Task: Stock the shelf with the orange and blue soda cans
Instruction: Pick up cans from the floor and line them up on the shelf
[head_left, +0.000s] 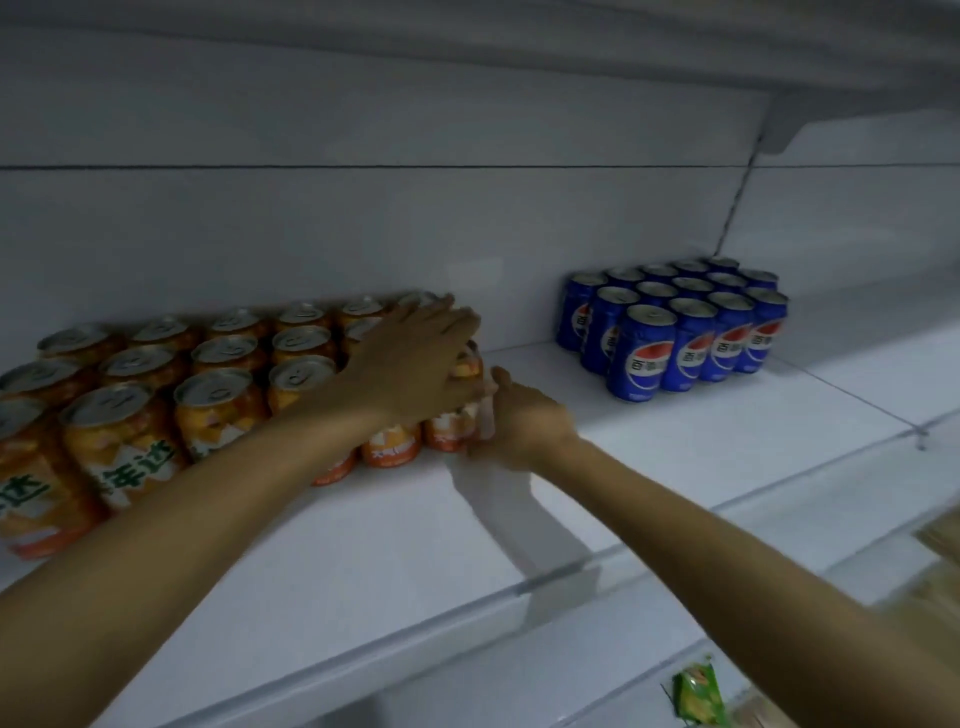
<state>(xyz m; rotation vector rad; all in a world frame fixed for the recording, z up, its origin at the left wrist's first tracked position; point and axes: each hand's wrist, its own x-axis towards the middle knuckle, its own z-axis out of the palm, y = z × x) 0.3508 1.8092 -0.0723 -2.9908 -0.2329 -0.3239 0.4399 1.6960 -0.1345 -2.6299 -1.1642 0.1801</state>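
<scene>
On the white shelf (675, 447) I see two separate blocks of cans standing upright. To the left sits the block of orange soda cans (156, 395), silver-topped with pull tabs, their labels printed with orange fruit pictures and large green-and-white Chinese characters; the nearest one reads something like "年达", though blur keeps me from being sure. Well apart to the right stands the block of blue soda cans (675, 327), glossy cylinders in tight rows, each bearing the red, white and blue Pepsi globe with "百事" in white across it.

My left hand (415, 364) reaches over the right end of the orange block, fingers spread and curving down over the can tops. My right hand (524, 415) is at that same end, fingers curled around the side of the end orange can (452, 436), with what looks like a bit of clear wrap beside the thumb. Both forearms are bare.

The shelf surface is smooth and matte, with a pale strip along its front edge. The back panel (363, 218) is plain white with a thin dark seam. Low at the right, a green snack packet (698, 696) shows, its print unreadable.
</scene>
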